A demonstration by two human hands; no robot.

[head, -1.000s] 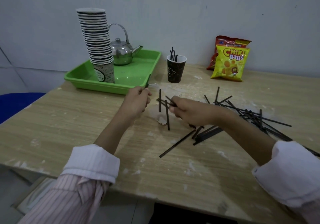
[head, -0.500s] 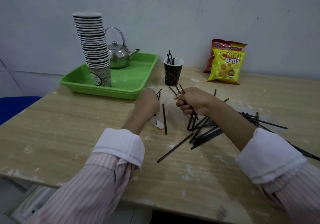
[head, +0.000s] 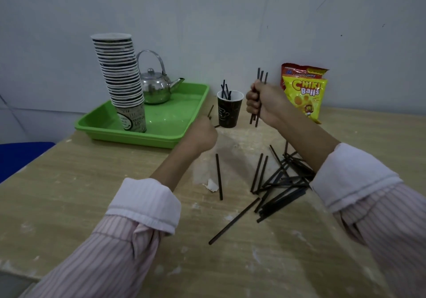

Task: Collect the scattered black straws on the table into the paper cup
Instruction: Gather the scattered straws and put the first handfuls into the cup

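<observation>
Right hand (head: 262, 104) clenches a bundle (head: 260, 76) of about three straws upright, just right of the cup (head: 228, 113), which already holds several. Left hand (head: 202, 134) is fisted round one straw (head: 210, 111) beside the cup. Pile (head: 281, 182) remains on table (head: 92, 194). Judged light, stiff, slick: grip mid-length.

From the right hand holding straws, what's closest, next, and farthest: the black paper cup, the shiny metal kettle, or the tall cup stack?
1. Black paper cup, just left of the right hand.
2. Shiny metal kettle, farther left, on the green plastic tray.
3. Tall stack of paper cups, farthest left.
</observation>
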